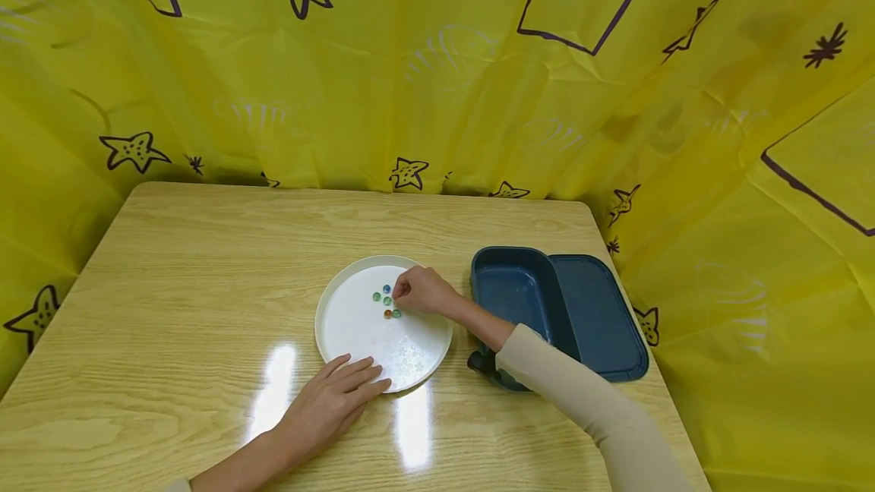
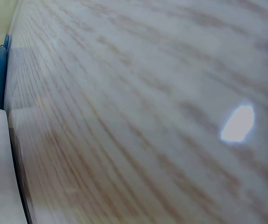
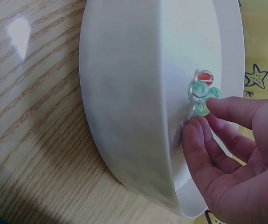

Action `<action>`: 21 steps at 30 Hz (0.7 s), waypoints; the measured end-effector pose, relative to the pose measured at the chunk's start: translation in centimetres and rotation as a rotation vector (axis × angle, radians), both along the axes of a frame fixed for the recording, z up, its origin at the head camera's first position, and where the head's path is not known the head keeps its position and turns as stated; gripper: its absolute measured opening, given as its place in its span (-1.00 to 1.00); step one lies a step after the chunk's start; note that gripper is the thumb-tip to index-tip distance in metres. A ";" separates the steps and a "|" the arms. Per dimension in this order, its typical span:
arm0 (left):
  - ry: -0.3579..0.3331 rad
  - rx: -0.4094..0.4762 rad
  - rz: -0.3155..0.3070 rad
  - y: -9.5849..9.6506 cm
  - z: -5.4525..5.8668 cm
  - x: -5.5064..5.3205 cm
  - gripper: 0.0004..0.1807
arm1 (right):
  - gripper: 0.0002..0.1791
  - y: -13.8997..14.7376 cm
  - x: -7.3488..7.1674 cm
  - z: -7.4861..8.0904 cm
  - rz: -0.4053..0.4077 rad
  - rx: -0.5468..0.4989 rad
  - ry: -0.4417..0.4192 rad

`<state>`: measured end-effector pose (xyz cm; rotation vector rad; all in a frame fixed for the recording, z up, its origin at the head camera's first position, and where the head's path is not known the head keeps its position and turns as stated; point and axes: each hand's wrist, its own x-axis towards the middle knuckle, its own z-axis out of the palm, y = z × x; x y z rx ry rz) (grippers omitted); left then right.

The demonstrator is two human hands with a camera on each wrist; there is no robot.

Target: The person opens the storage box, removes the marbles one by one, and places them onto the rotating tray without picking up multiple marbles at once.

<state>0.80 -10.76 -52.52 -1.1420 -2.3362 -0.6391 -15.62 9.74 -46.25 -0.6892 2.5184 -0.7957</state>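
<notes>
On the wooden table stands a round white tray (image 1: 355,355) with a raised rim. Several glass marbles (image 1: 387,301) lie grouped on it, green, blue and orange-red. My right hand (image 1: 422,291) reaches over from the right, its thumb and fingers pinching at the edge of the group. In the right wrist view a green marble (image 3: 201,108) sits between the thumb and fingertips, beside a red-striped marble (image 3: 205,77). My left hand (image 1: 333,399) rests on the tray's near rim with fingers extended; only slivers of its fingers show in the left wrist view.
Right of the tray stands a dark blue container (image 1: 509,287), partly under my right forearm. Its dark blue lid (image 1: 601,317) lies against its right side. A yellow patterned curtain (image 1: 437,97) hangs behind the table (image 1: 205,272) and along its sides.
</notes>
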 end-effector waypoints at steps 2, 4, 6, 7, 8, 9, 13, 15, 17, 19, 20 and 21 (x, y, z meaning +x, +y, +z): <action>-0.001 0.000 -0.001 0.0 0.0 0.0 -0.49 | -0.93 -0.1 0.0 0.0 -0.005 -0.002 -0.002; -0.001 0.001 -0.003 0.0 0.0 0.0 -0.49 | -0.93 -0.1 0.0 0.0 -0.008 -0.002 -0.006; 0.001 0.002 -0.003 0.0 0.1 0.0 -0.49 | -0.94 -0.1 0.0 0.0 -0.010 0.000 -0.010; 0.002 0.001 -0.003 0.0 0.1 0.0 -0.48 | -0.94 -0.1 0.0 0.1 -0.011 0.003 -0.010; 0.004 0.001 -0.002 0.0 0.1 0.0 -0.48 | -0.95 -0.1 0.0 0.1 -0.012 0.006 -0.010; 0.006 0.000 -0.002 0.0 0.1 0.0 -0.47 | -0.95 -0.1 0.0 0.1 -0.014 0.010 -0.010; 0.008 -0.006 0.002 0.1 0.2 0.0 -0.46 | -0.96 0.0 0.0 0.4 -0.028 0.021 -0.015; 0.004 -0.008 0.002 0.1 0.2 0.0 -0.46 | -0.96 0.1 0.0 0.5 -0.036 0.024 -0.013; -0.002 -0.009 0.003 0.1 0.1 0.1 -0.46 | -0.96 0.2 0.0 0.8 -0.043 0.026 -0.006; -0.003 -0.009 0.006 0.1 0.1 0.1 -0.46 | -0.96 0.3 -0.1 1.2 -0.046 0.028 0.001; -0.003 -0.009 0.007 0.1 0.1 0.1 -0.46 | -0.96 0.5 -0.1 1.4 -0.048 0.025 0.004; -0.002 -0.008 0.009 0.1 0.1 0.1 -0.46 | -0.96 0.6 -0.1 1.6 -0.049 0.022 0.003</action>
